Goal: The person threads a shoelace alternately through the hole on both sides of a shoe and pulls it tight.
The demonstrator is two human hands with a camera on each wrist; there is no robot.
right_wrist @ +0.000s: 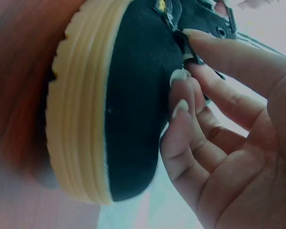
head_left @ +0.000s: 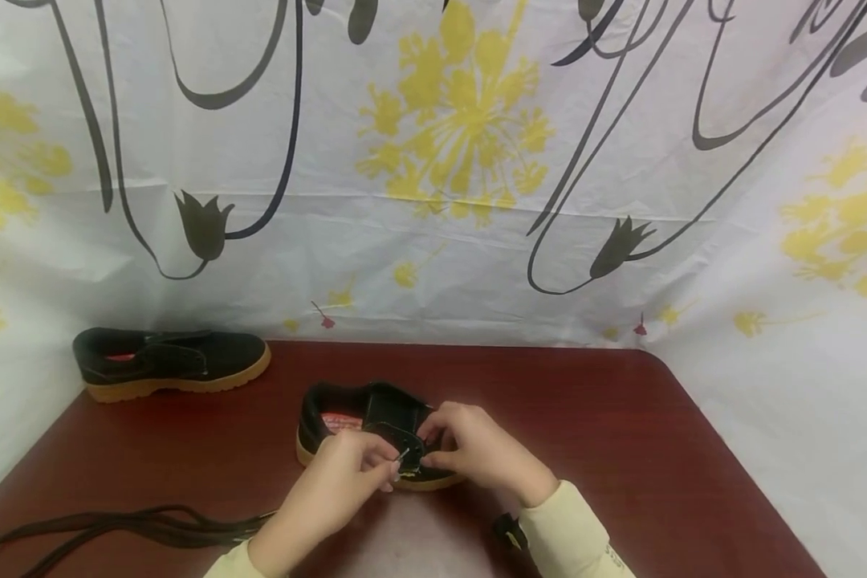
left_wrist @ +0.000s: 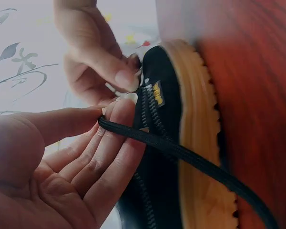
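both hands on the shoe (head_left: 376, 433) mid-table, left hand (head_left: 347, 474) pinching the lace (left_wrist: 181, 152) tip, right hand (head_left: 477, 457) gripping the eyelet edge; threading step, next i'd guess needs careful aim at the hole

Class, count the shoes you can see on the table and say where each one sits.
2. One shoe sits at the table's back left, untouched. The other shoe is near the front centre, between both hands. None seem hidden.

A black suede shoe (head_left: 364, 425) with a tan ribbed sole lies on its side, a black lace (left_wrist: 181, 155) crossing its upper.
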